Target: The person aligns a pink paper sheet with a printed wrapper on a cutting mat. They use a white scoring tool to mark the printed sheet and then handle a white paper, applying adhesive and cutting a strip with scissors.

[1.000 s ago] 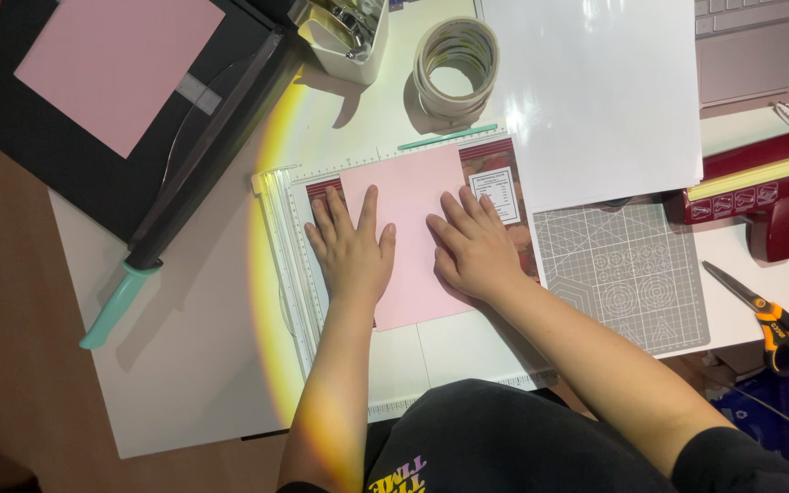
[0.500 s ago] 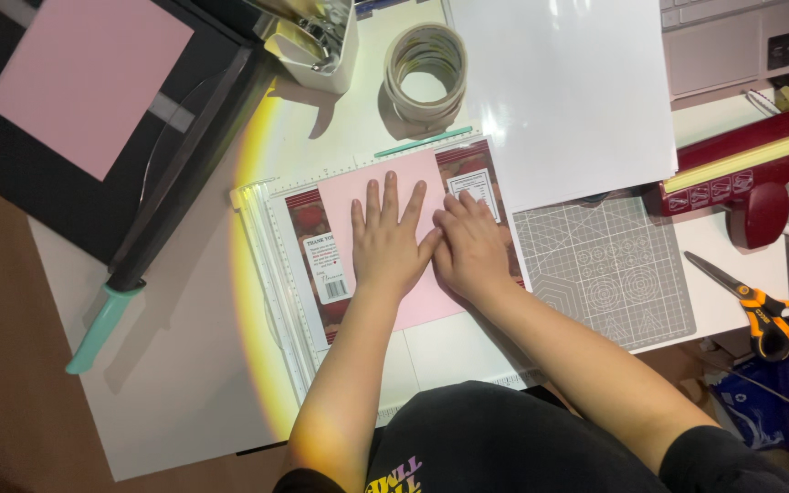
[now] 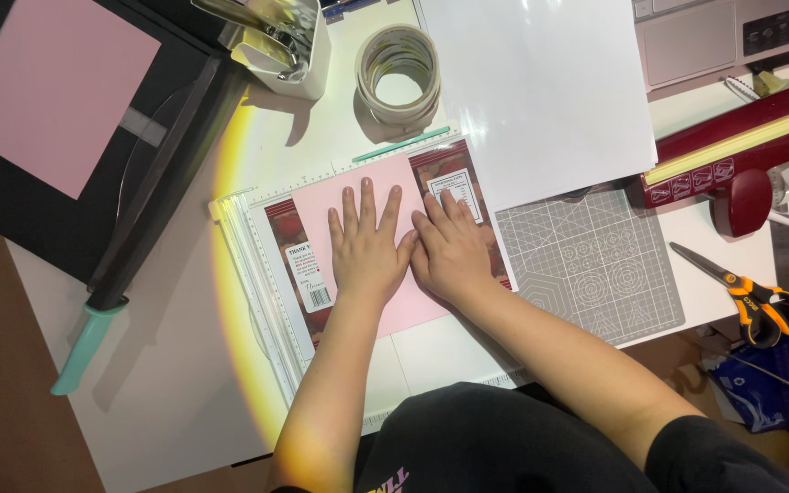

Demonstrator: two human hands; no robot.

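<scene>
Head view: both hands are pressed flat on a pink sheet (image 3: 385, 205).

Left hand (image 3: 364, 246) and right hand (image 3: 449, 251) are laid side by side, touching, fingers spread, nothing gripped. The sheet is laid over a dark red card (image 3: 296, 265) on a white board (image 3: 262, 292). A tape roll (image 3: 399, 78) and scissors (image 3: 751, 292) are seen on the worktop (image 3: 175, 402).
</scene>
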